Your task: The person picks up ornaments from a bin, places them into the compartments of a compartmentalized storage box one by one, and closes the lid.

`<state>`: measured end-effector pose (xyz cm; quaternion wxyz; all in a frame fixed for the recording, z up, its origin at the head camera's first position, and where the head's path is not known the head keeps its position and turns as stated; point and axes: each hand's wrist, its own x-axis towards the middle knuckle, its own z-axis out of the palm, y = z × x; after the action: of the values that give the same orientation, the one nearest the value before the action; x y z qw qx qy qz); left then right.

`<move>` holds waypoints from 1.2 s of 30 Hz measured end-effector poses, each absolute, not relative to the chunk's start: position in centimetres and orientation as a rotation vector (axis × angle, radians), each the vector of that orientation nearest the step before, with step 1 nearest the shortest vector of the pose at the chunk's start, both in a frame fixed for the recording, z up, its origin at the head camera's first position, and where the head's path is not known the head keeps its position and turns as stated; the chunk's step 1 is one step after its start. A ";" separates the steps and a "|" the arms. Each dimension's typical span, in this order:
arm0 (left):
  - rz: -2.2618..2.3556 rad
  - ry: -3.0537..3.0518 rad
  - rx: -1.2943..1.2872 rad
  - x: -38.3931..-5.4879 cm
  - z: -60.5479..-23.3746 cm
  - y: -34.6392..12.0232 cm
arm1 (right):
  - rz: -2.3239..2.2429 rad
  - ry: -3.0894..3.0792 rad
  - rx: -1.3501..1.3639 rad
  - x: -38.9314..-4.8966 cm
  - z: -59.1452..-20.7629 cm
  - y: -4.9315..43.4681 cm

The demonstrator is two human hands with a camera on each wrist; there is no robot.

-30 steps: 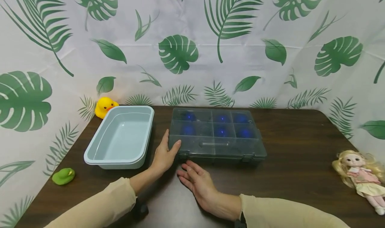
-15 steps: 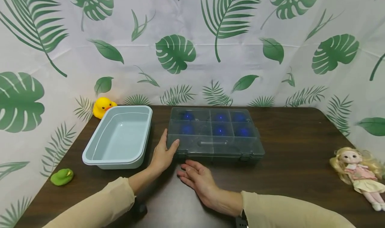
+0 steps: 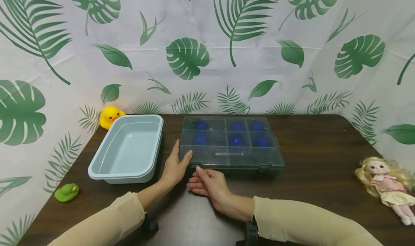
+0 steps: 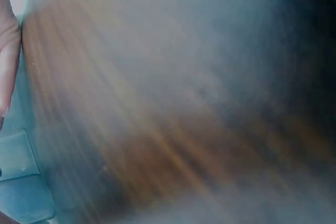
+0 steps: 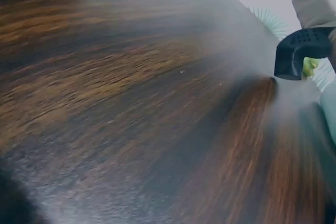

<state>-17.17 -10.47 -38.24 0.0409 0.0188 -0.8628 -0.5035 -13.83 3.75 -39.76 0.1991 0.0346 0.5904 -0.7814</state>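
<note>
A dark, see-through compartment box (image 3: 207, 156) lies on the table with its lid down and several shiny blue round things (image 3: 236, 141) under it. My left hand (image 3: 173, 168) rests against the box's left side, fingers straight, thumb at the front left corner. In the left wrist view part of that hand (image 4: 8, 51) shows at the left edge beside the blurry table. My right hand (image 3: 212, 186) is at the front left latch (image 3: 195, 164), thumb raised to it and the other fingers loosely bent below. Whether the thumb touches the latch I cannot tell.
Left of the box stands a pale blue basin (image 3: 124, 174), with a yellow rubber duck (image 3: 109, 117) behind it. A green duck (image 3: 66, 192) sits at the table's left edge. A blonde doll (image 3: 387, 184) lies at the right. A leaf-print cloth (image 3: 253, 76) hangs behind.
My right hand has moved up and slightly left to the front latch, its thumb now at the box edge. My left hand keeps its place on the box. The head view has shifted slightly.
</note>
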 end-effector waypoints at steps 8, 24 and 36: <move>-1.539 -2.644 0.052 -17.3 -38.2 -10.4 | -2.092 1.672 0.058 -14.1 -39.4 3.4; -1.364 -2.444 -0.554 -19.1 -35.1 -7.3 | -1.998 1.718 -0.027 -13.2 -39.4 11.3; -1.437 -2.646 -1.116 -21.3 -34.2 3.0 | -2.161 1.726 0.236 -11.4 -39.1 21.1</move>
<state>-21.28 3.05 -34.21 -0.0348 -0.3472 -0.8236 -0.4471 -11.43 21.05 -39.09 0.1819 0.0836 0.6114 -0.7656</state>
